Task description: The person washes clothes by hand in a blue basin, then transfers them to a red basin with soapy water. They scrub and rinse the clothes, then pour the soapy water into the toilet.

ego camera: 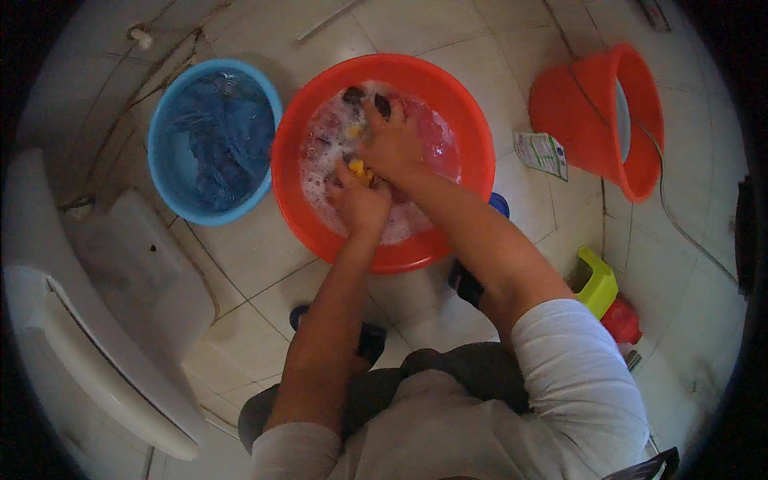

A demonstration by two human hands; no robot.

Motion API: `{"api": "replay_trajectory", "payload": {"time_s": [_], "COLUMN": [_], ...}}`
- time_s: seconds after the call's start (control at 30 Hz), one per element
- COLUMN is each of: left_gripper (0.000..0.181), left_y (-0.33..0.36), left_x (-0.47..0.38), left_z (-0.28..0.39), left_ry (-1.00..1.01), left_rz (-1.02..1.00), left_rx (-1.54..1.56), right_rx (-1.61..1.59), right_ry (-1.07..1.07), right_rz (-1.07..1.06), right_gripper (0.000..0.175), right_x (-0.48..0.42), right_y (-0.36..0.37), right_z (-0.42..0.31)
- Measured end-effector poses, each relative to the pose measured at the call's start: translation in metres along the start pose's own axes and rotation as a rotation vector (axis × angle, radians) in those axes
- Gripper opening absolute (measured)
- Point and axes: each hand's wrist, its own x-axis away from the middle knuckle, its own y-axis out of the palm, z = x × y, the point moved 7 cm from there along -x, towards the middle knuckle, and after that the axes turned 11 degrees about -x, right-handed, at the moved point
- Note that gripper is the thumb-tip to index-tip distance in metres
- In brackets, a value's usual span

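A round red plastic basin (384,264) of foamy water sits on the floor before me. Both my hands are in it, over a wet cloth with yellow (360,171) and dark parts. My left hand (365,207) has its fingers bent around the yellow part near the basin's middle. Just beyond it, my right hand (393,144) lies on the wet cloth with fingers spread, and a dark piece (382,106) shows between them. Foam hides the fingertips and the cloth's outline. Reddish water or fabric shows at the right; which one is unclear.
Against the red basin's left side stands a light-blue basin (157,174) holding blue fabric (225,138) in water. A white toilet (120,372) is at left. To the right are a red bucket (570,102), a printed packet (540,154), a thin hose or cable (684,225) and a yellow-green plastic item (602,288).
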Motion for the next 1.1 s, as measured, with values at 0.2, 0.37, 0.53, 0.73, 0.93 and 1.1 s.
{"api": "replay_trajectory", "payload": {"time_s": [0.2, 0.37, 0.53, 0.73, 0.93, 1.1], "left_gripper": [0.067, 0.044, 0.048, 0.042, 0.058, 0.06], "left_y": [0.048, 0.049, 0.033, 0.034, 0.035, 0.042], "left_x": [-0.051, -0.066, -0.064, -0.036, -0.003, -0.019], "left_z": [-0.026, -0.018, 0.014, 0.002, -0.005, -0.016], "left_ry": [-0.59, -0.315, -0.019, -0.228, -0.409, -0.819], "left_rz": [-0.322, -0.211, -0.101, -0.205, 0.049, -0.357], "left_rx": [1.243, 0.503, 0.391, 0.628, 0.801, 1.317], "right_rx": [-0.901, -0.702, -0.859, -0.32, -0.049, -0.965], "right_ry": [0.094, 0.183, 0.333, 0.034, 0.177, 0.4], "right_rz": [-0.029, 0.013, -0.077, 0.012, 0.078, -0.076], "right_gripper": [0.049, 0.039, 0.042, 0.049, 0.065, 0.054], "right_x": [0.009, 0.03, 0.033, 0.021, 0.023, 0.04], "right_y": [0.012, -0.007, -0.009, -0.025, -0.013, 0.011], "right_z": [-0.001, 0.015, 0.028, 0.017, 0.016, 0.003]}}
